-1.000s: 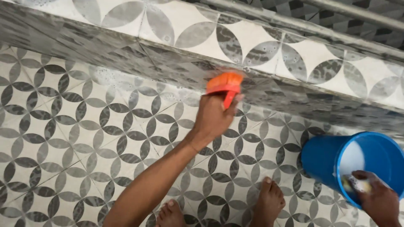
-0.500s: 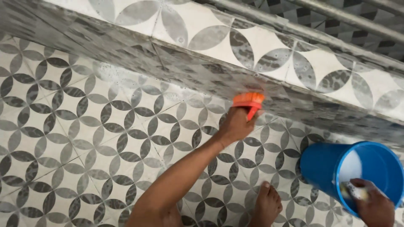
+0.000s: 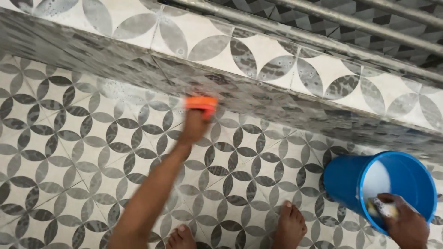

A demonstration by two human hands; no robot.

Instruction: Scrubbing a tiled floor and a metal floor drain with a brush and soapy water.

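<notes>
Brush hand has swept left along the step since half a second ago. Left hand (image 3: pixel 194 127), motion-blurred, clenches the orange scrub brush (image 3: pixel 201 103) against the patterned tile floor (image 3: pixel 69 138) at the step's (image 3: pixel 258 99) base. Right hand (image 3: pixel 406 223) grips the blue bucket's (image 3: pixel 344 180) rim, pinning a yellowish sponge (image 3: pixel 383 207), well right of the brush.

Our arms are bare, with no sleeve, watch or band anywhere along them. Our left hand (image 3: pixel 193 127) is blurred, its fingers hard to make out. Our right hand (image 3: pixel 406 226) wears no glove or ring. Our feet (image 3: pixel 290 226) are bare, toenails showing.
</notes>
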